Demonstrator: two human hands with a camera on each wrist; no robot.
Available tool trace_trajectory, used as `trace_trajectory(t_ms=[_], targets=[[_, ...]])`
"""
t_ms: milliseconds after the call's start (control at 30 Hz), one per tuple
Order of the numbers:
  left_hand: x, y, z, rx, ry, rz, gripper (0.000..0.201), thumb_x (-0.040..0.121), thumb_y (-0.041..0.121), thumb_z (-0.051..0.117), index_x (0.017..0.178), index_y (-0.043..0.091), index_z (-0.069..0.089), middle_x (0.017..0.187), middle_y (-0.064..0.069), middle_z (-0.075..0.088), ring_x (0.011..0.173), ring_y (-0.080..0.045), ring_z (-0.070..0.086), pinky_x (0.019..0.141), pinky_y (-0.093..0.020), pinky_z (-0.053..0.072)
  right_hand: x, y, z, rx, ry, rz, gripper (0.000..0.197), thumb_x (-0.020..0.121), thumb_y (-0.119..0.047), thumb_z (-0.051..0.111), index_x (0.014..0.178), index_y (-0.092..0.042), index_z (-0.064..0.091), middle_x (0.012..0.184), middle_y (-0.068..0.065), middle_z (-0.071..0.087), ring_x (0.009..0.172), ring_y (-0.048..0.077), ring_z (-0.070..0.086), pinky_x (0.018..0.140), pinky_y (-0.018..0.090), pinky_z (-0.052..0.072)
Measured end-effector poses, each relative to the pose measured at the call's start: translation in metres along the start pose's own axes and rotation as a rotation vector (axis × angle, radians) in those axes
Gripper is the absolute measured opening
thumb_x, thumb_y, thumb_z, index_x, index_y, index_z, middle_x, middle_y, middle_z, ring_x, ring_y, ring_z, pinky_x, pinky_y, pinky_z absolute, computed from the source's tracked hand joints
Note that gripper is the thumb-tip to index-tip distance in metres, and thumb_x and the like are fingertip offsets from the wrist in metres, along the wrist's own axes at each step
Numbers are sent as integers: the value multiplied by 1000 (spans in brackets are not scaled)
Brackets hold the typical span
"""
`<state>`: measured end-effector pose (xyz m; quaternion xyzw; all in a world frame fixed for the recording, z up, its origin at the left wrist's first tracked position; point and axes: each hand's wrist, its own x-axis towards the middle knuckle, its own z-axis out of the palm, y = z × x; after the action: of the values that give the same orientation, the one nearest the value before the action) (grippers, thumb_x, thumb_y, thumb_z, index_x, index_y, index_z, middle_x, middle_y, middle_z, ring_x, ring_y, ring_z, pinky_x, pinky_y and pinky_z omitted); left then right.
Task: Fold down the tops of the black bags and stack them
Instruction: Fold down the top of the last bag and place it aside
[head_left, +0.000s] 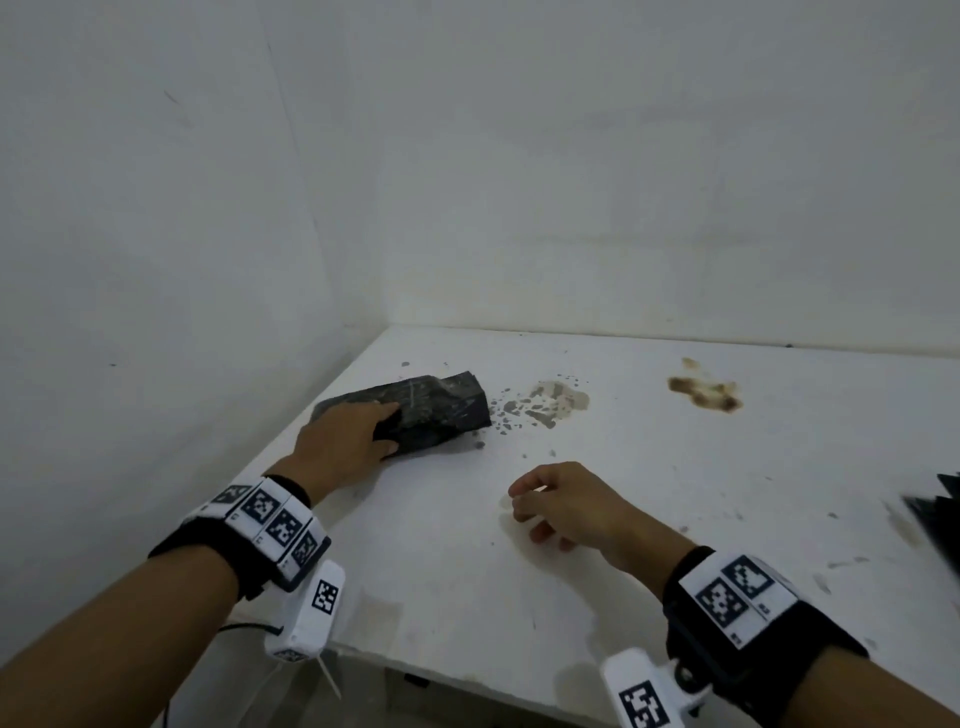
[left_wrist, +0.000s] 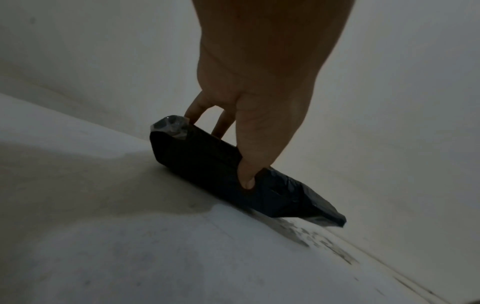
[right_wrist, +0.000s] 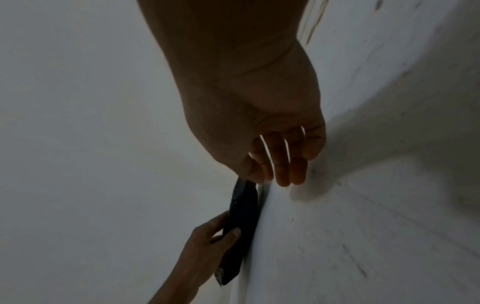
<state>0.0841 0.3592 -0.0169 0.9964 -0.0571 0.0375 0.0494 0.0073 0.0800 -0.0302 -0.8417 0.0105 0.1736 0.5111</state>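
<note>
1 black bag gripped by L hand, R hand loosely curled & empty, more bags at table edge

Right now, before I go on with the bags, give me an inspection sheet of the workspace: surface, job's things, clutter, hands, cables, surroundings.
Surface: white table, scuffed, with brown stains and dark specks.
Job's things: one black bag lies flat near the far left corner; more black bags show at the right edge, cut off by the frame.
Clutter: nothing seen.
Hands: left hand grips the near end of the black bag, thumb on its side; right hand hovers over the table, fingers loosely curled, holding nothing.
Cables: a thin black cable runs below the left wrist.
Surroundings: bare white walls meeting in a corner behind the table.
</note>
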Motion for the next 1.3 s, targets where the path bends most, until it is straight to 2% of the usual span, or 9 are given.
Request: trace_trajectory(t_ms=[167,300,400,667,867,1000,1067,1200,1300], targets=[[-27,63,-22,-154,38,43,56,97,45,59,149,30,45,138,-5,60,122,-28,58,84,-30,46,-9,-11,-4,189,8,21,42,94,-45,62,126,-17,59,113,3,66,86,16,69,72,31,57],[-46,118,-32,-296,86,92,49,95,49,61,139,28,55,127,-2,67,112,-25,63,86,-34,53,-24,-20,-19,423,62,4,75,88,-58,65,147,-23,36,128,0,56,104,21,64,80,35,59],[-59,156,-31,-435,123,165,39,94,47,64,126,26,63,114,3,72,97,-17,67,80,-34,56,-35,-22,-37,503,142,-49,70,85,-58,68,140,-28,38,124,-4,57,107,21,61,89,41,56],[-80,204,-33,-638,-18,324,42,89,44,71,128,31,61,115,16,67,88,6,62,74,-8,48,-64,-1,-90,417,335,-86,48,87,-48,69,124,-31,44,115,-4,65,103,21,64,97,49,51],[-73,202,-47,-926,116,63,33,87,55,69,110,33,58,112,15,65,91,-8,66,75,-29,56,-102,25,-138,331,154,-201,30,93,-24,63,121,-35,61,110,-4,71,96,26,69,93,44,54],[-77,211,-48,-1217,-78,88,60,77,57,74,128,33,53,127,13,63,112,-10,66,91,-43,59,-117,41,-155,355,123,-212,35,93,-8,54,117,-29,67,96,-3,69,89,19,66,79,34,51],[-83,220,-47,-1265,-142,143,55,82,48,74,129,28,56,125,11,68,113,-10,67,93,-44,59,-121,48,-158,371,115,-187,34,91,-5,52,117,-24,66,96,-1,67,90,19,64,79,33,50],[-92,232,-42,-1285,-183,191,31,92,32,71,120,22,64,113,5,74,108,-14,70,89,-45,60,-129,56,-160,349,96,-165,40,81,-14,61,120,-22,64,109,10,69,101,22,66,94,44,51],[-94,234,-42,-1298,-182,181,30,90,31,73,118,22,65,112,2,74,102,-17,72,86,-49,61,-135,56,-165,327,115,-216,40,87,-15,66,124,-30,61,119,4,70,111,19,67,100,46,48]])
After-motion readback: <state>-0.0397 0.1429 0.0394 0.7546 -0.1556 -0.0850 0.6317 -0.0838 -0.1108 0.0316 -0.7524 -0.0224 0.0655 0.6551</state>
